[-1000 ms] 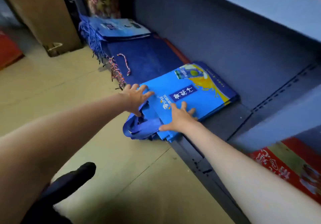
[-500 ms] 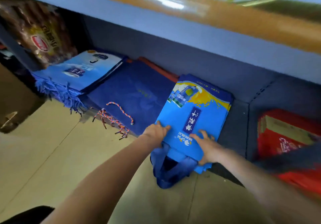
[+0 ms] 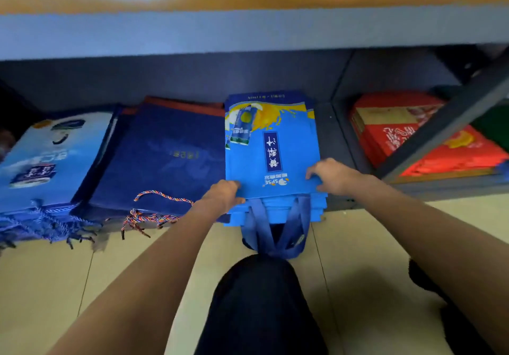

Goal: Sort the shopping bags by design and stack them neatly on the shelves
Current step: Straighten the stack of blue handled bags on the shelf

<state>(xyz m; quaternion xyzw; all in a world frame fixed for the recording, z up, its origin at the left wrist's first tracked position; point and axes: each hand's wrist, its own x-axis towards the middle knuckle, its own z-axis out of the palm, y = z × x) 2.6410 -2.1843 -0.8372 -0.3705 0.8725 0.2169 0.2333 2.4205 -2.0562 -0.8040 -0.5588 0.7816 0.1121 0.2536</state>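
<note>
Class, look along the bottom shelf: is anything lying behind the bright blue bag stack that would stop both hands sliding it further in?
Nothing visible does. The left hand and right hand grip the blue bag stack, whose far edge already lies near the shelf's back wall.

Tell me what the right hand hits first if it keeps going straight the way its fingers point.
The right hand points left across the bright blue bag stack; likely it meets the left hand first, though depth is unclear.

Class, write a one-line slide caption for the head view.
Both hands, left hand and right hand, grip the bright blue bag stack on the bottom shelf.
</note>
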